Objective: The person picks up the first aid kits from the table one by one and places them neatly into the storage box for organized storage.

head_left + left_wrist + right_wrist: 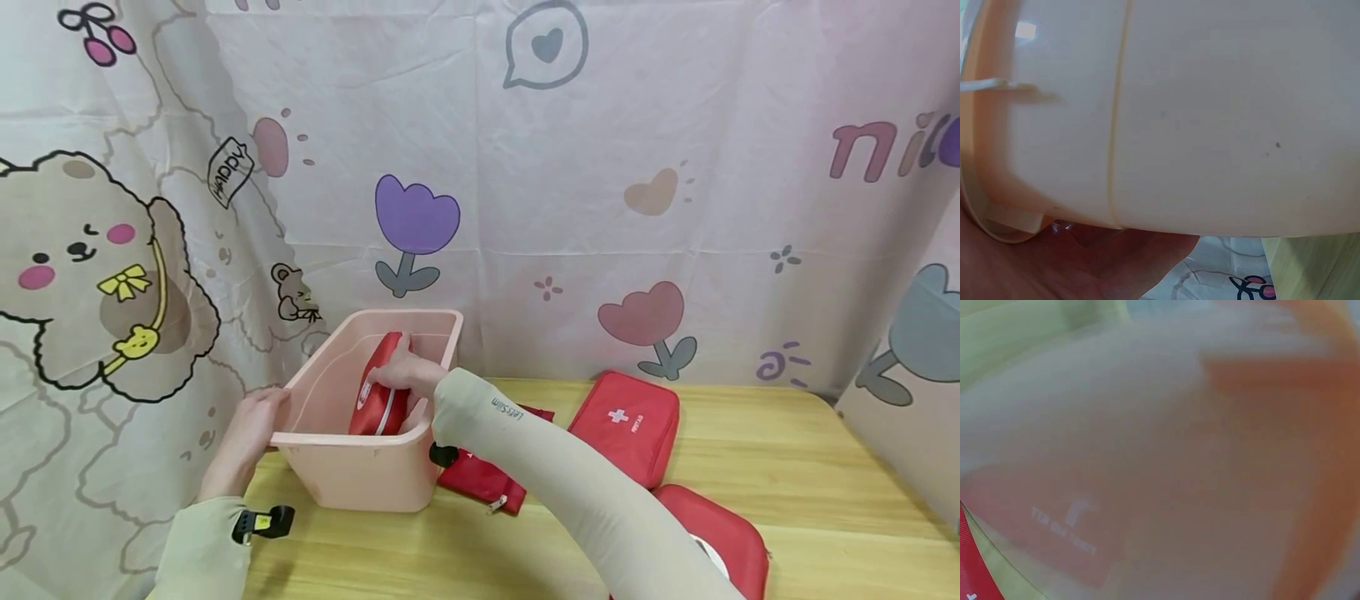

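Note:
A pale pink plastic bin (360, 479) stands on the table. My left hand (247, 425) grips its rim at the near left corner; in the left wrist view that hand (1104, 262) lies against the bin's wall (1210, 125). Inside the bin, my right hand (408, 371) holds a red zippered pouch (372, 396) with a white mark, tilted on its edge. Part of the pouch's lower end is hidden by the bin's front wall. The right wrist view is blurred and mostly filled by the bin's side (1210, 487).
Right of the bin lies a flat red pouch (487, 487), partly under the right forearm. Farther right are a red first aid bag (607, 429) with a white cross and a red rounded case (738, 533). A printed curtain (540, 167) hangs behind the wooden table (787, 450).

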`<state>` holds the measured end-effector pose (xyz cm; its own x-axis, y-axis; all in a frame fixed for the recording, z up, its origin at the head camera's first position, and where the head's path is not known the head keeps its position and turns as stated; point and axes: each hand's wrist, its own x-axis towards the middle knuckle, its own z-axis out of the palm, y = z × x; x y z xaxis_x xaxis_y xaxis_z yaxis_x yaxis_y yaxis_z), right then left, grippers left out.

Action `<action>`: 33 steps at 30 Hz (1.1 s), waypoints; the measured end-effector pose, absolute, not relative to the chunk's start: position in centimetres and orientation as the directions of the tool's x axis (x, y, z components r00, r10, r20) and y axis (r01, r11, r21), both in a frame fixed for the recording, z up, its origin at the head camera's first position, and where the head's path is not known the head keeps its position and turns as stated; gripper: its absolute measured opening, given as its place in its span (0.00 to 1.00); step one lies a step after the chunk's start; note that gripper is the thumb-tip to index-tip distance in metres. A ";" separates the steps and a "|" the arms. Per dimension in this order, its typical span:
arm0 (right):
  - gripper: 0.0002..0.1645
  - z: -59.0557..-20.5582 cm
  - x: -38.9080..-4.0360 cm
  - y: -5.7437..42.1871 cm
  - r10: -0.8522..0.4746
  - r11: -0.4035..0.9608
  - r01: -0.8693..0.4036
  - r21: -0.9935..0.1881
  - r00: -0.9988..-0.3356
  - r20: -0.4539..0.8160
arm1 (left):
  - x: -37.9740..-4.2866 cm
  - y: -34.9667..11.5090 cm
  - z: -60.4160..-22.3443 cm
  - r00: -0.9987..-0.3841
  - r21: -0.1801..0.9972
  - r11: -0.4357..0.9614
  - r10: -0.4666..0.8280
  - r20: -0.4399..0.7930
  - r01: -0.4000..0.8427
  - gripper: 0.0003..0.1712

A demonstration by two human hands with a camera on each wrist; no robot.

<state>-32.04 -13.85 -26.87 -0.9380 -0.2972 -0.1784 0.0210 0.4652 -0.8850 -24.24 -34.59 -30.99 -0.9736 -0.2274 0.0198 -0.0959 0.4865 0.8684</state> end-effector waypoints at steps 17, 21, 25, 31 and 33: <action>0.41 -27.9 -30.9 -14.3 -0.428 0.847 -0.366 -0.385 -0.899 -0.089 | -24.2 -34.8 -30.9 -0.976 0.868 0.488 -0.219 0.022 -0.090 0.36; 0.38 -27.4 -30.5 -13.8 -0.486 0.827 -0.461 -0.320 -0.874 0.001 | -24.2 -34.7 -30.9 -0.975 0.867 0.491 -0.220 0.025 -0.088 0.35; 0.41 -26.8 -30.4 -13.2 -0.534 0.809 -0.522 -0.269 -0.845 0.035 | -24.2 -34.7 -31.0 -0.976 0.864 0.496 -0.219 0.025 -0.089 0.35; 0.45 -26.1 -30.4 -12.1 -0.539 0.832 -0.534 -0.150 -0.843 0.009 | -24.3 -34.8 -31.1 -0.976 0.868 0.489 -0.214 0.027 -0.083 0.35; 0.45 -25.8 -30.4 -11.5 -0.543 0.833 -0.540 -0.123 -0.840 0.009 | -24.4 -34.9 -31.1 -0.976 0.870 0.486 -0.217 0.025 -0.086 0.36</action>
<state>-30.37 -11.53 -25.85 -0.8397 -0.5430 0.0090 -0.5398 0.8327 -0.1229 -24.37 -34.86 -31.08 -0.9758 -0.2173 0.0247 -0.0862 0.4857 0.8698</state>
